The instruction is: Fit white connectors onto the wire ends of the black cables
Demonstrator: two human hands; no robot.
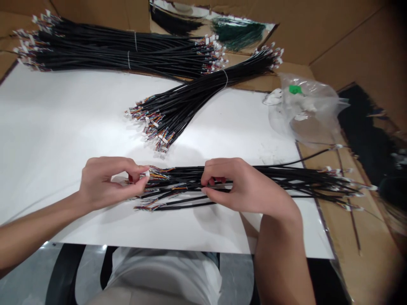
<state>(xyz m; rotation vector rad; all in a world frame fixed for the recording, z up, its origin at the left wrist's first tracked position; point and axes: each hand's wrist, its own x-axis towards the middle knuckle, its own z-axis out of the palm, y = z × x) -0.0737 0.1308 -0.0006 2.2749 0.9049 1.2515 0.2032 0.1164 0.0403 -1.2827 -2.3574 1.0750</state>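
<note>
Two pinches steady the black cable bundle [286, 177]: your left hand [106, 184] at its connectors [146, 173], your right hand [241, 186] mid-cable.

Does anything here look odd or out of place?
Yes: the bunch of black cables between the left hand and right hand lies loose and splayed, unlike the tied bundles beyond it. One cable strays away over the cardboard.
</note>
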